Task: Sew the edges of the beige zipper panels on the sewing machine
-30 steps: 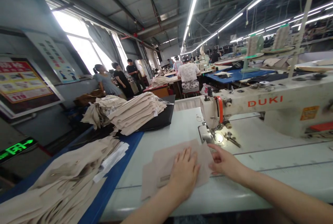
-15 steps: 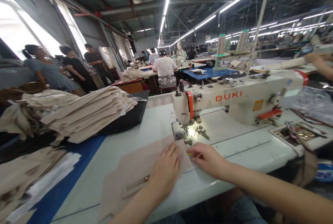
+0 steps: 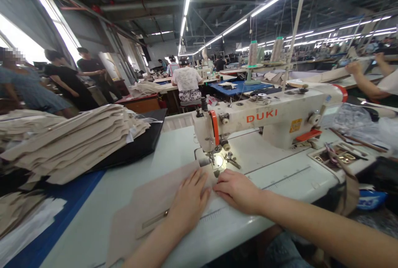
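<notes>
My left hand point(image 3: 190, 199) lies spread and palm down on a thin beige fabric panel point(image 3: 139, 199), just in front of the sewing machine point(image 3: 264, 112). A narrow rectangular window point(image 3: 152, 224) is set in the panel, with a small metal piece at its right end, beside my left wrist. My right hand point(image 3: 238, 189) is closed, its fingers curled together near the panel's right edge, close below the lit needle plate point(image 3: 218, 161). Whatever those fingertips hold is hidden. Both hands are in front of the presser foot point(image 3: 214, 155).
Stacked beige fabric pieces point(image 3: 83, 135) stand on a black pad at the left. A parts tray point(image 3: 337, 158) with metal rings sits at the table's right. Thread cones point(image 3: 253, 54) rise behind the machine. Several people are nearby, one seated ahead point(image 3: 186, 79).
My right hand has come closer to the left one, its fingers curling in; the yellow thing at its fingertips no longer shows. The view has swung slightly right. The panel stays under my left hand.
</notes>
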`<state>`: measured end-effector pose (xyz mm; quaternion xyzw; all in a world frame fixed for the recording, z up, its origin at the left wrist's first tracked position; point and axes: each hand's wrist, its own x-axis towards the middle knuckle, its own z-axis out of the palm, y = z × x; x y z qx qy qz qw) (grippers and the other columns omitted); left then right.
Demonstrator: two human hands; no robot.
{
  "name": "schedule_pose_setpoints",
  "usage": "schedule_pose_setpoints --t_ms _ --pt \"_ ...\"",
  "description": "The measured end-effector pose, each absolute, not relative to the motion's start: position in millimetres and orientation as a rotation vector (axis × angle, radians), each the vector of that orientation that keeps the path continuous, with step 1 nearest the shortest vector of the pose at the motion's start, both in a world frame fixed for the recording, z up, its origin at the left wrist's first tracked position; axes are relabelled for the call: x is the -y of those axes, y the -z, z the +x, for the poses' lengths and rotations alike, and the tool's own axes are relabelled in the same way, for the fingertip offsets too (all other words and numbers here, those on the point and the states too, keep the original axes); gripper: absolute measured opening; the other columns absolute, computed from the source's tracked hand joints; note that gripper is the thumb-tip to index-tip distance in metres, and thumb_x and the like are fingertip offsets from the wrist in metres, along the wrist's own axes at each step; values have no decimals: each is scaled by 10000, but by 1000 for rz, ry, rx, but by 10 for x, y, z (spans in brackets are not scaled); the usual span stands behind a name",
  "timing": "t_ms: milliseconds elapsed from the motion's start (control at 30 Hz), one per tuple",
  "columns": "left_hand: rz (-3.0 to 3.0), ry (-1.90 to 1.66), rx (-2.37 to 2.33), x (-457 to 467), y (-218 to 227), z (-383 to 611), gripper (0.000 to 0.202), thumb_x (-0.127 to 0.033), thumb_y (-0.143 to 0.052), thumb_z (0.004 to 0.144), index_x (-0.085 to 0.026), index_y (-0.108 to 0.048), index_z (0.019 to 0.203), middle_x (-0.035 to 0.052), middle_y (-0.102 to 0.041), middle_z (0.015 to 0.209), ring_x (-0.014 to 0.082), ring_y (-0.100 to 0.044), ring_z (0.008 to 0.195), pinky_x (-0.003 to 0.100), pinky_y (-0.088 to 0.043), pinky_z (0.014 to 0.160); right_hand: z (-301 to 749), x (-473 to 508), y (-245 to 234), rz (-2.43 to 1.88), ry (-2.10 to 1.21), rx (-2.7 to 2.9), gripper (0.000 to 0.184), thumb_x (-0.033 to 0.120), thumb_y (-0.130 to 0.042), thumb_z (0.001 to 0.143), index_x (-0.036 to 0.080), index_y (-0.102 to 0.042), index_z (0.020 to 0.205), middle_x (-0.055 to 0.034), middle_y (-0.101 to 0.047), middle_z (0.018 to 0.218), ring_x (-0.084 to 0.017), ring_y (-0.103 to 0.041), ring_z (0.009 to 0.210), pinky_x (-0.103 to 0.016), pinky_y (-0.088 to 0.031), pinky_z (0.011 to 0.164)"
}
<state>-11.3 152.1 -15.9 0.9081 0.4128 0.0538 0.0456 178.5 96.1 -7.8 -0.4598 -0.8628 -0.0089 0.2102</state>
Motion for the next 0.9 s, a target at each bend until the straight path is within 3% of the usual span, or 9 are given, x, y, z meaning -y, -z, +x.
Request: schedule_pose_setpoints --t_ms 200,333,433,533,700,900 --pt "2728 -240 -1310 -1427 71 -82 508 -382 -462 935 -139 -499 1379 161 -438 1489 311 -407 1374 520 -360 1104 1817 -969 130 -1235 -55 2319 209 187 -513 942 172 -720 919 -68 -647 826 -198 -570 830 -298 -474 743" --pt "2751 -476 -1250 -1263 -27 -269 432 -315 -506 922 -198 -538 1337 107 -483 1468 258 -415 1370 498 -335 1136 1854 -919 208 -1196 -112 2223 257 192 -455 961 182 -712 969 -90 -663 887 -207 -602 839 -322 -502 750" --pt "2755 -661 -1308 -1271 -72 -795 366 -290 -452 936 -199 -601 1257 92 -578 1375 220 -507 1286 436 -398 1103 1896 -914 267 -1167 -130 2207 277 227 -433 976 199 -707 1005 -95 -672 916 -204 -626 841 -326 -528 750" --pt "2622 -720 -1706 -1366 -145 -1656 385 -298 -389 927 -160 -643 1180 113 -656 1255 228 -591 1176 410 -461 1044 1914 -909 291 -1160 -137 2209 282 258 -433 978 219 -710 1020 -96 -682 942 -203 -648 855 -322 -550 756" --pt "2332 -413 -2370 -1550 -325 -2907 404 -312 -383 882 -123 -643 1127 149 -662 1210 300 -600 1148 438 -454 1025 1903 -914 291 -1149 -101 2215 285 295 -447 971 244 -726 988 -84 -700 929 -198 -675 833 -297 -574 725" --pt "2268 -191 -2430 -1842 -215 -3160 346 -259 -387 887 -121 -655 1057 165 -670 1168 289 -600 1154 413 -443 1022 1918 -932 315 -1133 -34 2214 275 305 -459 966 235 -725 980 -74 -711 920 -189 -683 830 -286 -577 736"
